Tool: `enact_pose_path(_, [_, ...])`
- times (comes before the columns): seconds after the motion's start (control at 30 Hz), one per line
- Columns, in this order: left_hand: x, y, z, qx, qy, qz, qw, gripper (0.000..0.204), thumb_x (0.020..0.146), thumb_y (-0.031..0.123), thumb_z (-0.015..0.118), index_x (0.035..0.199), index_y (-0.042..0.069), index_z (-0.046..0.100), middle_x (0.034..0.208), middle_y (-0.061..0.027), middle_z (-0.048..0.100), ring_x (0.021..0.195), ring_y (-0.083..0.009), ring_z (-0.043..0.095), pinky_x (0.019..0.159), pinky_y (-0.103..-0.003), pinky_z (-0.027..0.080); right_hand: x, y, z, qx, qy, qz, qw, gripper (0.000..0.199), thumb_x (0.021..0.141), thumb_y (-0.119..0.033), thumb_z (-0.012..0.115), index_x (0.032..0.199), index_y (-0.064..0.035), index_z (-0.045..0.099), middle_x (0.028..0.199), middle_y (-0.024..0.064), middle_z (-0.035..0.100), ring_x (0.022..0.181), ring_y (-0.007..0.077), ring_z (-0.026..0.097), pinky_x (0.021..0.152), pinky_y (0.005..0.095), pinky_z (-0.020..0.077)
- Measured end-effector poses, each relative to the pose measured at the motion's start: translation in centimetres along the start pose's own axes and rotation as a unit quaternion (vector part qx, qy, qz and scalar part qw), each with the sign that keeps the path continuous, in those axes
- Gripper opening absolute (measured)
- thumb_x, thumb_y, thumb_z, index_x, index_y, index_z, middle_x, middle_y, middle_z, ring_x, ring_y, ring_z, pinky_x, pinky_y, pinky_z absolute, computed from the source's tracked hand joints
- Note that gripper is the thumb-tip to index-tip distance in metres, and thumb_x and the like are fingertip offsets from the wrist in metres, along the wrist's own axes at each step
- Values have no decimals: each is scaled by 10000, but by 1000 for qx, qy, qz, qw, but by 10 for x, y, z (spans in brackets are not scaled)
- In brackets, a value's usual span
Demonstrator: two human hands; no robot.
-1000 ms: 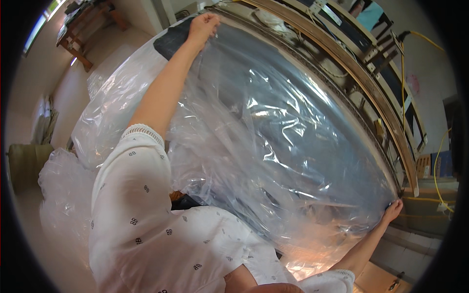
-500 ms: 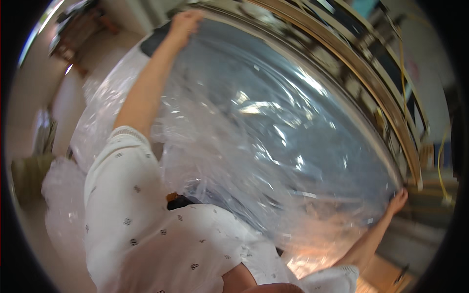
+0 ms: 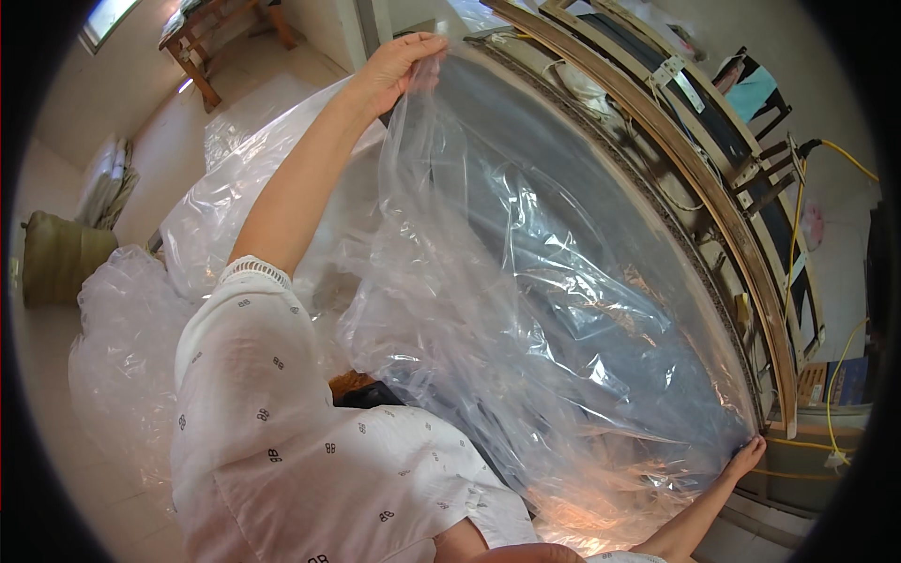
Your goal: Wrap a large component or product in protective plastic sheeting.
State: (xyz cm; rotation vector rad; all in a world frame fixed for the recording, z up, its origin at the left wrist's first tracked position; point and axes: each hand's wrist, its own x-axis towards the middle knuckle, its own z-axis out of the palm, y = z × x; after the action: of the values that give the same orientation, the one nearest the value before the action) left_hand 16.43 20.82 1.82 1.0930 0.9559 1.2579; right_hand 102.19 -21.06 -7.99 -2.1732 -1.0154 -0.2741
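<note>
A wide clear plastic film spreads across the middle, wrinkled and shiny, over a dark blue-grey surface. My left hand is at the far end with its arm stretched out, fingers closed on the film's upper corner; folds hang down from it. At the right, my right hand pinches the film's other corner beside the curved-looking edge of the machine frame. Between the two hands the film's far edge runs along that frame. Loose film gathers against my white patterned shirt.
Long wooden and metal rails with cables run along the far right side. A yellow cord hangs there. More bunched clear plastic lies at the left, near a green roll. A wooden trestle stands at the back left.
My left hand has moved right, lifting the film corner into hanging folds. My right hand sits lower in view, still at its corner. The whole view has shifted with my head.
</note>
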Motion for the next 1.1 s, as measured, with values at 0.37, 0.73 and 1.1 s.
enact_pose_path(0.37, [73,-85,4,334,190,219,897,310,821,302,628,970,31,613,912,-59,609,843,-159,552,779,-271,435,-19,-56,11,-77,84,45,992,321,883,-254,523,1072,-8,606,953,92,634,852,164,580,747,274,455])
enact_pose_path(0.73, [183,-128,19,349,132,211,903,337,830,295,609,977,-7,626,863,-68,613,787,-140,541,746,-259,420,4,-34,29,172,122,54,976,237,847,-226,614,946,-11,611,824,11,601,770,89,531,728,211,415])
enact_pose_path(1.1, [203,-125,22,348,103,153,919,286,776,266,667,873,-2,644,813,-38,606,751,-123,524,719,-238,402,14,-49,31,19,174,72,982,351,729,-273,698,877,12,556,850,83,528,776,169,499,761,269,415])
